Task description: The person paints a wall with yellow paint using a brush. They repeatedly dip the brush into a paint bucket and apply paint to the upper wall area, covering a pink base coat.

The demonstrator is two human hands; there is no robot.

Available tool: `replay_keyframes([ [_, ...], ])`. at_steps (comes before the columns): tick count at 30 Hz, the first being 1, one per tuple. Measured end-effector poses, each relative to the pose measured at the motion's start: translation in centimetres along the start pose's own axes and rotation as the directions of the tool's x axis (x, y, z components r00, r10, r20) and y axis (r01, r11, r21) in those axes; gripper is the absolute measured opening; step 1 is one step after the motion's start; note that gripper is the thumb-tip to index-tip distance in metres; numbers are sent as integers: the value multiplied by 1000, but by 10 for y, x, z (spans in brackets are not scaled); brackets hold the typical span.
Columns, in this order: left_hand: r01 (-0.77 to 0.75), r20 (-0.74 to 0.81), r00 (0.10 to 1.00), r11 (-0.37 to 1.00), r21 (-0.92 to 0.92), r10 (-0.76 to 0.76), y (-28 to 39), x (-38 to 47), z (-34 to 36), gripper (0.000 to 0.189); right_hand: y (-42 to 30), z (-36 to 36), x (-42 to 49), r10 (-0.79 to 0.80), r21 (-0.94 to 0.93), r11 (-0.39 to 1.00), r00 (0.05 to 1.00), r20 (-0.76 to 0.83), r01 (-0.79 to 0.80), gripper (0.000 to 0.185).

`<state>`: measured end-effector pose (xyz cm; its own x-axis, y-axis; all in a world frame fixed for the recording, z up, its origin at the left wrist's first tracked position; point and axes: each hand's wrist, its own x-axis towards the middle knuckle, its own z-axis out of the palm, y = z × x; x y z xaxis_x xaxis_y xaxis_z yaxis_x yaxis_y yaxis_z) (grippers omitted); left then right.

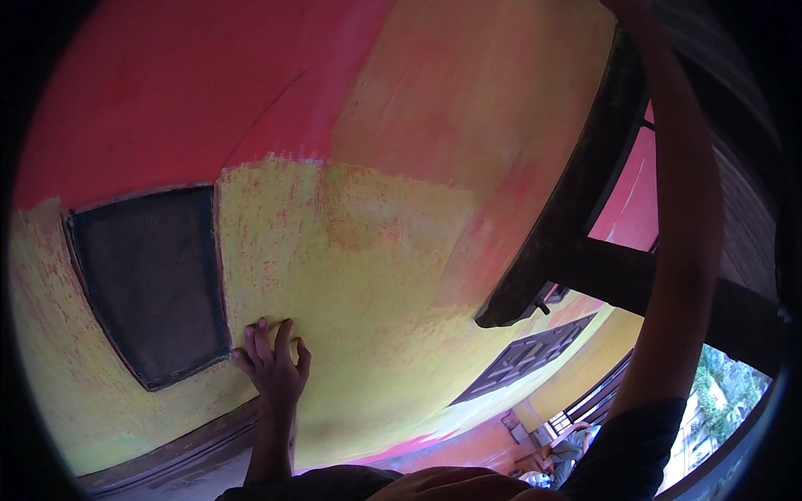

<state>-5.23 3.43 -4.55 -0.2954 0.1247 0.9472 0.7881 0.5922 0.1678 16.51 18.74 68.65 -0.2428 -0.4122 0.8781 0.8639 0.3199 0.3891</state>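
My left hand (273, 368) rests its spread fingertips on a painted wall (369, 275), holding nothing. Beside those fingers is the lower right corner of a dark rectangular panel (150, 288) with a black frame, set in the wall. Yellow, patchy paint covers the wall around the hand; red and orange areas lie above it. My right arm stretches up along the right side, in front of dark wooden beams. Only a dim part of my right hand (626, 7) shows at the top edge, near the upper end of a beam (579, 163). Its fingers are cut off from view.
A wooden crossbeam (617, 266) joins the long beam, and a small peg (542, 307) sticks out near its lower end. Farther along the wall is a lattice window (523, 360). A person (567, 454) sits at the lower right, beyond my right sleeve. Greenery (730, 388) shows outside.
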Motion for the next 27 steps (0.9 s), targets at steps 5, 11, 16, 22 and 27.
replay_keyframes([
  [5,3,7,1000,1000,-10,-3,0,0,0,45,12,-80,6,-46,105,994,791,610,-24,30],
  [11,12,23,1000,1000,-3,-12,-1,-2,1,46,13,-63,29,-150,62,988,977,149,142,28],
  [16,12,41,999,999,-32,-11,-2,-4,1,48,-10,-31,41,17,-9,1000,996,84,-17,21],
  [22,0,22,1000,1000,-29,1,-1,-5,3,49,-35,-27,39,126,-77,990,990,60,-121,19],
  [27,17,16,1000,1000,-2,-17,0,-4,4,45,-31,3,41,118,-48,991,991,-67,-121,19],
])
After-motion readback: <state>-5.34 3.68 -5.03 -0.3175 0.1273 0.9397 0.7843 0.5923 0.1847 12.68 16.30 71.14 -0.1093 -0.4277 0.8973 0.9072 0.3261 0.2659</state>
